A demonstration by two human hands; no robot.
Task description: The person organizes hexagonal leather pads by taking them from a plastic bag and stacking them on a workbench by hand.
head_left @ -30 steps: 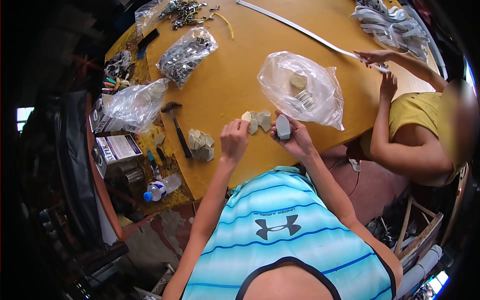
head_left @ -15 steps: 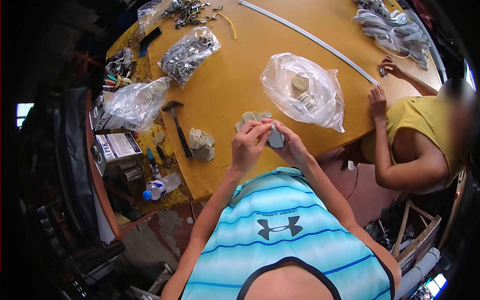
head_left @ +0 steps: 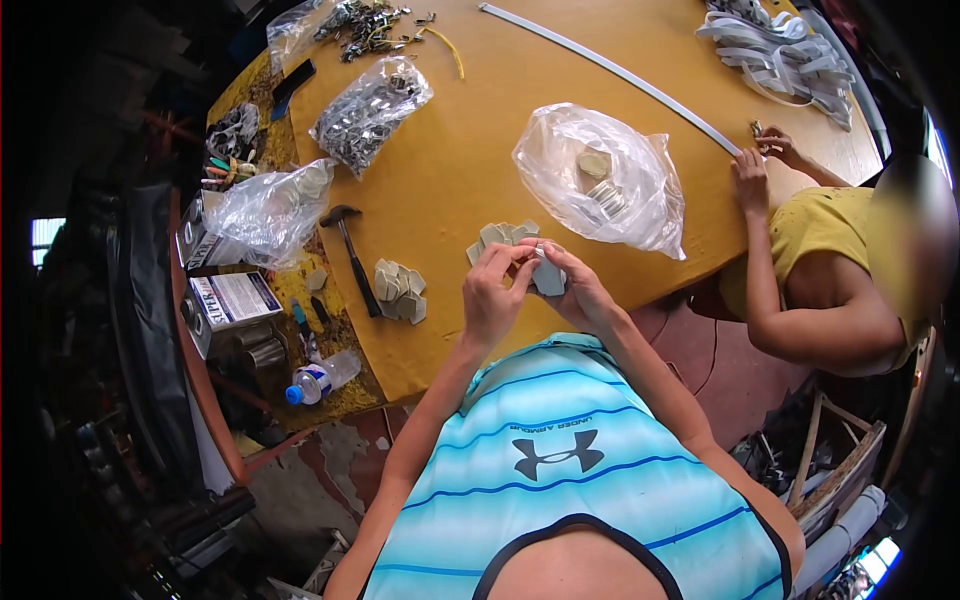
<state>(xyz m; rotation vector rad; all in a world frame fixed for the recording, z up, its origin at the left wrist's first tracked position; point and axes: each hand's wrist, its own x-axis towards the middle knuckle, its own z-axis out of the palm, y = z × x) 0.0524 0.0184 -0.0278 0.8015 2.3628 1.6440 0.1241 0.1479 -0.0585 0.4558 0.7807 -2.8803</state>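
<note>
Both of my hands meet over the table's near edge. My right hand [head_left: 578,285] holds a small stack of pale grey pieces [head_left: 547,277]. The fingers of my left hand [head_left: 493,290] are pinched together at the top edge of that stack; whether they grip a single piece is too small to tell. Just beyond my fingers lies a pile of beige, angular pieces [head_left: 497,238]. Another such pile [head_left: 400,291] is to the left, beside a hammer [head_left: 352,262]. A clear plastic bag [head_left: 640,185] with more pieces inside lies ahead, to the right.
On the left are a bag of metal parts [head_left: 370,118], a crumpled plastic bag [head_left: 270,215], a metal can [head_left: 235,298] and a bottle [head_left: 323,378]. A co-worker's hands [head_left: 752,180] touch a long grey strip [head_left: 610,75] at right. White straps [head_left: 780,60] lie behind.
The view has shifted slightly. The co-worker's far hand has moved closer to the strip's end. My hands stay together at the stack with only small finger movement.
</note>
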